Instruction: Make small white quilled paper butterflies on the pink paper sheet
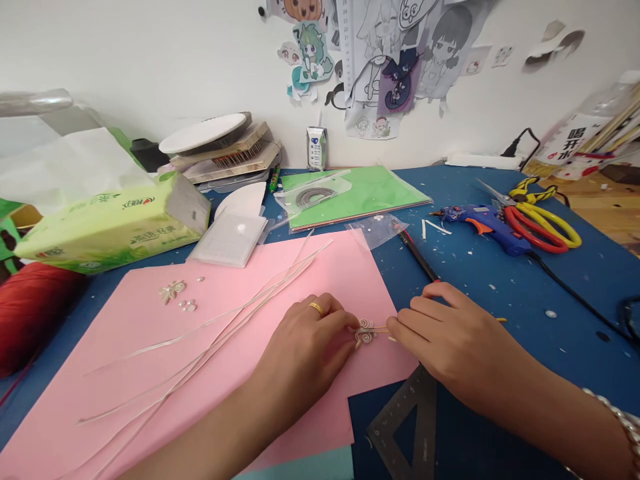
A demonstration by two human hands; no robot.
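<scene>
scrolled ornament [367, 337] lies on the pink sheet [280, 413], just inside its right edge, between the two hands; left hand [315, 337] is nearer, its bent fingers touching the ornament's left side, thumb and forefinger close together; whether they grip or only steady it, i cannot tell; right hand [443, 333], past the sheet's right edge, is curled closed, fingertips pinching one end of a thin pale strip [381, 329]; that strip's long axis runs left to right over the ornament's middle, pointing from one hand to the other; a set square [425, 427] lies near the bench's front edge, below the right hand; pale cords [220, 340] slant across the sheet, left of the ornament.
</scene>
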